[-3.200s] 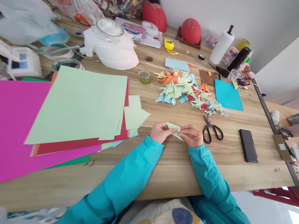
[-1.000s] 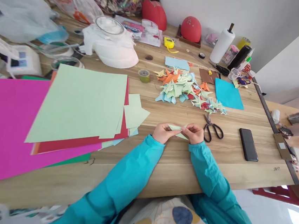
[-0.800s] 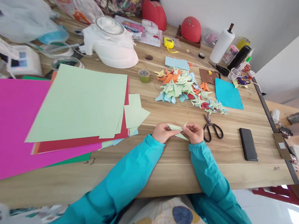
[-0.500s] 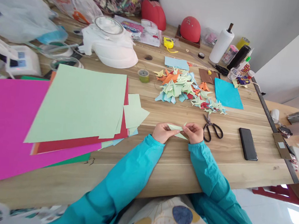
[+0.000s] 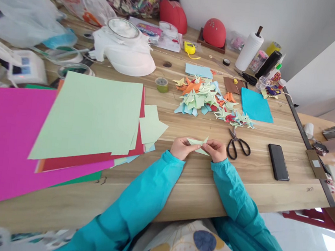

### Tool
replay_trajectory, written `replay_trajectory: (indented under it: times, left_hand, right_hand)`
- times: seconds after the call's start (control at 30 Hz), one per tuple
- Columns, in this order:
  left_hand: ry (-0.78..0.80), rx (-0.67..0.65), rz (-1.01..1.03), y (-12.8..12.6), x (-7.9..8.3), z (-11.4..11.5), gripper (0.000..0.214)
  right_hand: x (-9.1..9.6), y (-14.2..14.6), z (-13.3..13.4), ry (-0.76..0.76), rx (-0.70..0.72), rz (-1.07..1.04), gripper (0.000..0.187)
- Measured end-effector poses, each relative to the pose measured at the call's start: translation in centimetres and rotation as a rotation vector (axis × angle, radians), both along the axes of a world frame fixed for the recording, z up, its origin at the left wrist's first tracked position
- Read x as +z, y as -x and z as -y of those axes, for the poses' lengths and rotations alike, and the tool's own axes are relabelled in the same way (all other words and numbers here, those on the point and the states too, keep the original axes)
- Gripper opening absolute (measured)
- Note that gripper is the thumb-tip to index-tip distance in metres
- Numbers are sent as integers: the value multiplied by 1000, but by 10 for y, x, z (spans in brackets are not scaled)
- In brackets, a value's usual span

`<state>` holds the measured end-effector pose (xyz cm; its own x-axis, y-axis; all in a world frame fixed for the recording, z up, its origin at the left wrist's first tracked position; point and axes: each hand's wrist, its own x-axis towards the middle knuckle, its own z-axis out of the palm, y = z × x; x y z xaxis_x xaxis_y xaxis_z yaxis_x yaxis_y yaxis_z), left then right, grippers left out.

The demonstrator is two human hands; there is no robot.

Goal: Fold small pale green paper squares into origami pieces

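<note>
Between the right hand [image 5: 218, 151] and a dark phone [image 5: 278, 162] lie black-handled scissors [image 5: 235, 139].

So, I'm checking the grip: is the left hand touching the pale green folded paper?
Touching: the head view shows the left hand pinching the pale green folded paper between its fingers.

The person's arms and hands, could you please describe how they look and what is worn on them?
The left sleeve and right sleeve are teal, long and loosely wrinkled, gathered close at the wrists. The left hand and right hand are bare, with no gloves.
</note>
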<state>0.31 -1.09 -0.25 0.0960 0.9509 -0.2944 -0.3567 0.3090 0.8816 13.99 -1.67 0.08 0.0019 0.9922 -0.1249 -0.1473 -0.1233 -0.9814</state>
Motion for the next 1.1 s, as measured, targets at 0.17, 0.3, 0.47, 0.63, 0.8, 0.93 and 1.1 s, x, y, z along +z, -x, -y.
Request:
replay_trajectory:
  times: [0.17,0.3,0.47,0.63,0.8,0.93,1.1]
  left_hand:
    - [-55,8,-65,1,-3,0,28]
    - [-50,19,-93,0,1,1,30]
    - [-82,6,-122,0,12,2,41]
    - [-100,13,-107,0,17,4,47]
    - [-21,-40,23,0,13,4,46]
    - [12,-42,116,1,10,2,43]
    - [-47,3,-62,0,11,1,47]
  right_hand:
    - [-4,-1,-2,23,11,44,30]
    - [-2,0,-1,42,30,41,34]
    - [3,2,-1,42,72,58,38]
    - [5,2,-1,39,86,54,40]
    - [8,0,-3,66,68,28,41]
    - [9,-1,-3,63,53,52,39]
    - [7,0,-2,68,72,51,40]
